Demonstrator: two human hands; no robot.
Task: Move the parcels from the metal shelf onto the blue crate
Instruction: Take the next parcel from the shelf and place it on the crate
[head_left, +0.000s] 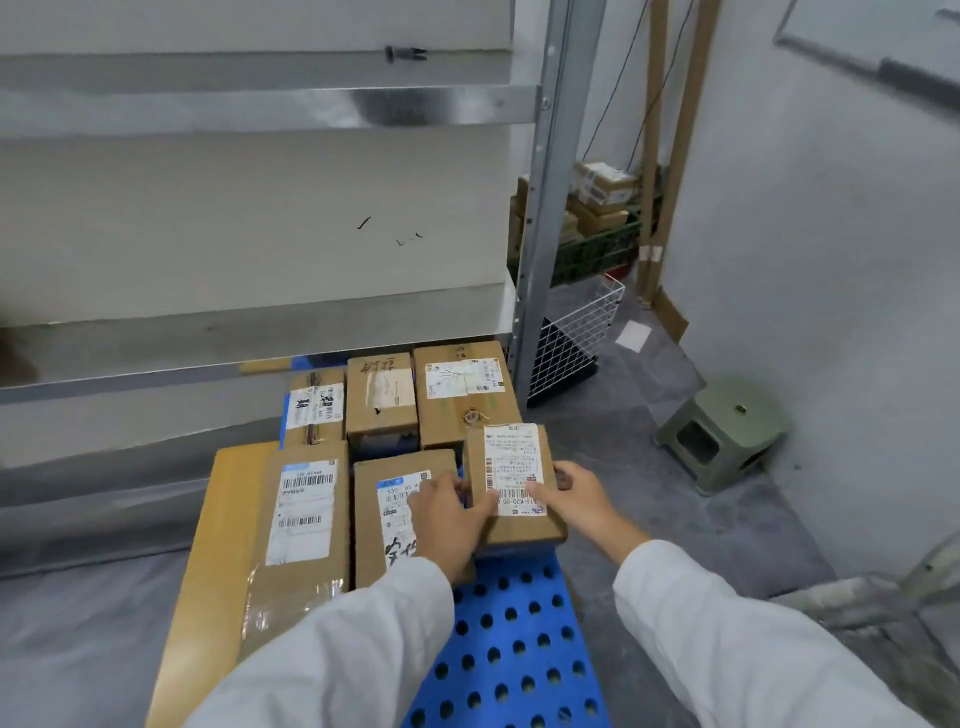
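A small cardboard parcel (511, 457) with a white label sits at the right side of the blue perforated crate (511, 649). My left hand (449, 514) grips its left edge and my right hand (579, 493) grips its right edge. Several other labelled parcels lie on the crate: a long one (301, 519) at the left, one (389, 499) beside my left hand, and three behind, with the largest (462, 395) at the back right. The metal shelf (260, 208) rises behind the crate, its visible levels bare.
A flat yellow-brown cardboard sheet (218, 545) lies under the left parcels. A white wire basket (576, 338) stands right of the shelf post (545, 208). A green plastic stool (727, 431) sits by the right wall. More boxes (597, 202) are stacked at the back.
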